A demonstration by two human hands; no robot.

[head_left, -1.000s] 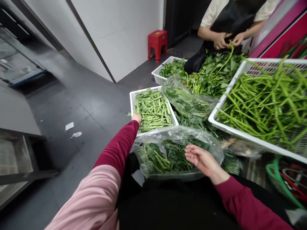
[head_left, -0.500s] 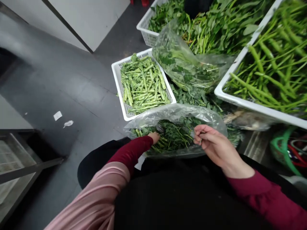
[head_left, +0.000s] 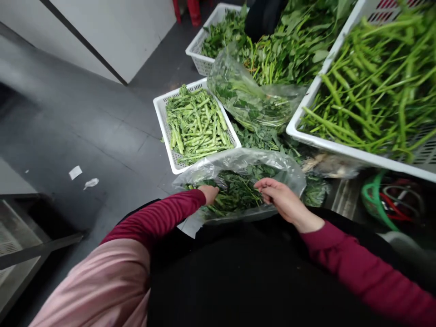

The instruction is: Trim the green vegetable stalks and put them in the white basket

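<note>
A clear plastic bag (head_left: 289, 170) lies open in front of my lap, with dark leafy green stems (head_left: 235, 193) inside. At the bag's left side, my left hand (head_left: 210, 194) reaches in among the greens. Its fingers look closed, but their tips are partly hidden, so what they hold does not show. My right hand (head_left: 281, 197) is over the bag's right part, thumb and fingers pinched together at the leaves. Whatever is in that pinch is too small to name. Just beyond the bag, a white basket (head_left: 163, 122) holds trimmed green stalks (head_left: 199, 125).
On the right stands a white crate (head_left: 340, 144) of long green stems. Behind the bag lie another plastic bag of greens (head_left: 245, 95) and a white basket (head_left: 200, 63) with leafy vegetables. A green basket (head_left: 373, 200) sits low right. Scraps of paper (head_left: 75, 172) dot the dark floor.
The camera view has shifted. My right hand has come lower and closer to the greens in the bag. My left hand stays in the bag's left side, its back showing more now.
</note>
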